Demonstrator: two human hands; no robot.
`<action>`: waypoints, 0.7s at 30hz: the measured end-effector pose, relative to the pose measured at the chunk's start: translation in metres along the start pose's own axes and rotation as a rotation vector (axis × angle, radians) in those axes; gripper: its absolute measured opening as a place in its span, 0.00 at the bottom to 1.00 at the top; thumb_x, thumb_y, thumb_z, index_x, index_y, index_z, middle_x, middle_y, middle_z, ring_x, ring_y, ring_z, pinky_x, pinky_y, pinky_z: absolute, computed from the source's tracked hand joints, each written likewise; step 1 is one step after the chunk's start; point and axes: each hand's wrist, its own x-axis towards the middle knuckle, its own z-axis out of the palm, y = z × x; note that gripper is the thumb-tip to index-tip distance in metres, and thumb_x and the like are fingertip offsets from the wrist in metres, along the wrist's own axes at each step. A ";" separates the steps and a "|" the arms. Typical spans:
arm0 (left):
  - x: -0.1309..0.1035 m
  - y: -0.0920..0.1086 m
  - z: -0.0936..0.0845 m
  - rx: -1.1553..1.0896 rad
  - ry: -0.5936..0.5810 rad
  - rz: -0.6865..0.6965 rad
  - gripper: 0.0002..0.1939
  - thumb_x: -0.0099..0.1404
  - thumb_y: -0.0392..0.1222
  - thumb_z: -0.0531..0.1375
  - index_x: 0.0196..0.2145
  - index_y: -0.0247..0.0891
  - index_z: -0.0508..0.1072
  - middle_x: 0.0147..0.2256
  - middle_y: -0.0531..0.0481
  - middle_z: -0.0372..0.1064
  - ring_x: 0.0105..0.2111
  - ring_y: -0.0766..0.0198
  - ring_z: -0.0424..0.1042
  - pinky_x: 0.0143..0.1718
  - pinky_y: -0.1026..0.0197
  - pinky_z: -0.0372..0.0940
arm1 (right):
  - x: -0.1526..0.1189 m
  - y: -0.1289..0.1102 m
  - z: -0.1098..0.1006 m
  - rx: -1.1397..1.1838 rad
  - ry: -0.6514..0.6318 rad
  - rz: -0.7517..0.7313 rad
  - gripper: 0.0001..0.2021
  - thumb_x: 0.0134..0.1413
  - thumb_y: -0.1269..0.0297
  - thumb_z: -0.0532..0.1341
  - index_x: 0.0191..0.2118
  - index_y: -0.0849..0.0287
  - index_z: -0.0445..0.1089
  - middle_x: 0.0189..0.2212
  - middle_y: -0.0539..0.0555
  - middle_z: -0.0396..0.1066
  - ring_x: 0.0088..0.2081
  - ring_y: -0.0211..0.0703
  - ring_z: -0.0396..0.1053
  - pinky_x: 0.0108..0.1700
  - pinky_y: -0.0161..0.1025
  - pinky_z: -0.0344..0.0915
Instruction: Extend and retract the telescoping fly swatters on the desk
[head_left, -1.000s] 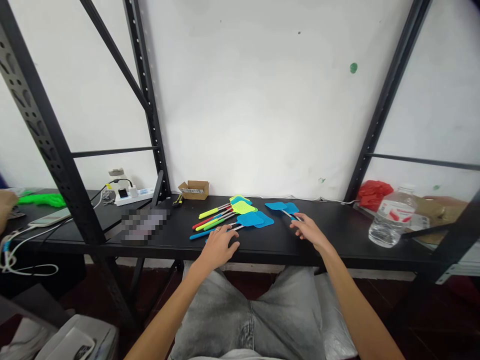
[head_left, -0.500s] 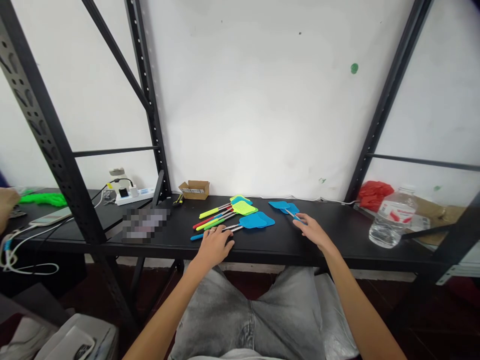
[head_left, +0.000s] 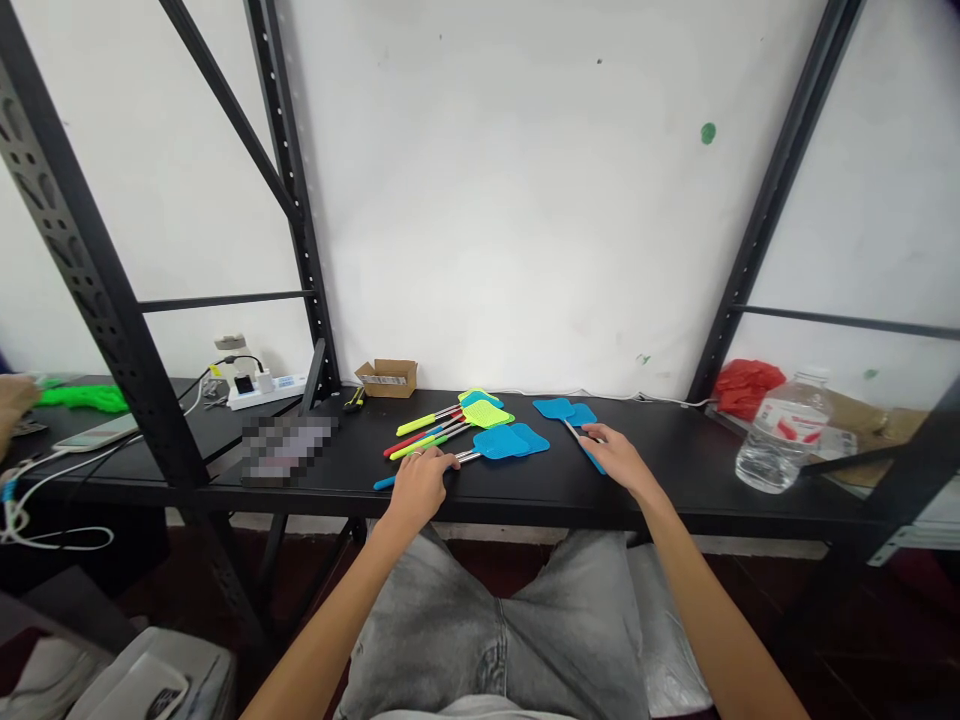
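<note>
The left hand (head_left: 421, 485) lies palm down, fingers drawn fairly close together, across the handle region of two overlapping blue plastic flyswatters (head_left: 499, 442); its palm hides whether it grips them. The right hand (head_left: 616, 458) is narrow, its fingertips at the shaft of a slim blue-handled flyswatter (head_left: 594, 457); how firmly they close on it, I cannot tell.

The key relation is one of direction. The left pair's long axis runs mostly sideways, heads to the right, a blue handle end showing left of the left hand. The right-hand swatter slants, its handle end nearer the person and its head farther off and leftward, beside or partly over a second blue head (head_left: 583, 415). The left hand is nearer the larger group, the right hand nearer this smaller one.

Just beyond the left hand, swatters with yellow, red and green handles (head_left: 426, 423) fan out, their yellow-green mesh heads (head_left: 487, 414) also to the right. All rest on a black shelf surface (head_left: 517, 495).

Farther right stands a clear plastic bottle (head_left: 784, 435) near a crumpled red plastic bag (head_left: 748, 388). A small open brown carton (head_left: 387, 380) sits towards the white wall (head_left: 510, 200), between black metal uprights.
</note>
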 end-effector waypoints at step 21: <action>0.001 -0.010 0.002 0.038 0.135 0.004 0.20 0.70 0.30 0.49 0.45 0.45 0.78 0.45 0.46 0.73 0.45 0.53 0.69 0.46 0.55 0.62 | -0.015 -0.028 0.014 -0.061 0.045 -0.113 0.19 0.59 0.53 0.58 0.53 0.54 0.73 0.55 0.58 0.74 0.55 0.56 0.72 0.56 0.49 0.66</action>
